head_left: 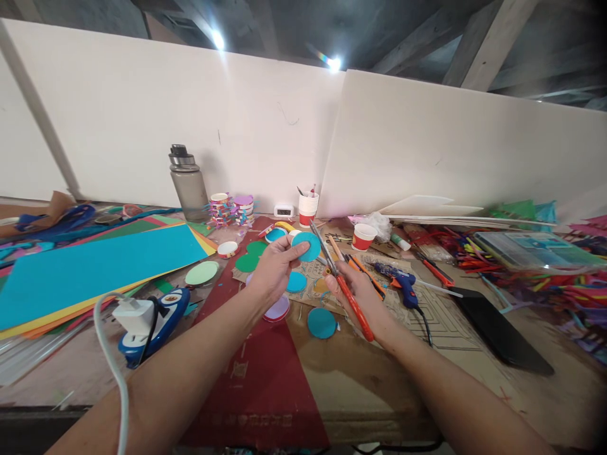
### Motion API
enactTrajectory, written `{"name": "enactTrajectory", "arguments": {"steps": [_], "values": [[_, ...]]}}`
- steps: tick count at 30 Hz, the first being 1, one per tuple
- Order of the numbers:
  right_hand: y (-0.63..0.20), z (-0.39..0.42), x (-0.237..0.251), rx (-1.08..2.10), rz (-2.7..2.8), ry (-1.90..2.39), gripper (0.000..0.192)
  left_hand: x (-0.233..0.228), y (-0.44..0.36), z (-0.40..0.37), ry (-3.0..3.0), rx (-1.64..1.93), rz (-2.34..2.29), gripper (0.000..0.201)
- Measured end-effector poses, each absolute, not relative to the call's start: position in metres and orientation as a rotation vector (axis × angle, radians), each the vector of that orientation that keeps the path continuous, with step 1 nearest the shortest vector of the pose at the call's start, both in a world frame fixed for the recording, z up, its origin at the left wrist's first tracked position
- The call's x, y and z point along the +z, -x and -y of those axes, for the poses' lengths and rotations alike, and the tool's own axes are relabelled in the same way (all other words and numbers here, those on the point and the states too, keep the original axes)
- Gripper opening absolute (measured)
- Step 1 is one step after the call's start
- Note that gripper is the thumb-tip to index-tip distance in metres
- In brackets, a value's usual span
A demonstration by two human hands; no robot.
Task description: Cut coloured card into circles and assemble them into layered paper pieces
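Observation:
My left hand (276, 263) is closed on a round blue paper disc (306, 246), pinched between thumb and fingers. Red-handled scissors (348, 297) lie in my right hand (361, 292), their blades pointing up and away beside the disc's right edge. Whether the blades touch the disc I cannot tell. Below the hands lie another blue disc (321, 323), a smaller blue disc (297, 282) and a stack of lilac discs (277, 309). Green discs (251, 256) are left of my left hand, and a pale green disc (202, 273) lies farther left.
A glue gun (401, 284) and a black tablet-like slab (502, 332) lie at right. Coloured sheets (104, 268), a power strip (154, 327) and a bottle (188, 186) occupy the left. Paper cups (363, 237) and a small clock (283, 210) stand behind. A white cable (111, 354) crosses my left arm.

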State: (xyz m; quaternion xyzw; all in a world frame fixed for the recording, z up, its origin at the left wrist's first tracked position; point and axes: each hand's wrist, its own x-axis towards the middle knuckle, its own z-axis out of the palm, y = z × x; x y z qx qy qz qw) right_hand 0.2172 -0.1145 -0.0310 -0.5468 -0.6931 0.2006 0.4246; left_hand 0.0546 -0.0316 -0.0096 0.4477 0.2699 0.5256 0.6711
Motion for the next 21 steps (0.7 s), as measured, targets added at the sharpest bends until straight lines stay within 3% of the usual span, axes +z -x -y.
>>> {"name": "enactTrajectory", "arguments": {"steps": [21], "values": [[-0.221,0.114,-0.029,0.595,1.773,1.394,0.03,-0.002,-0.043,0.022,-1.12,1.062,-0.61,0.033]]}}
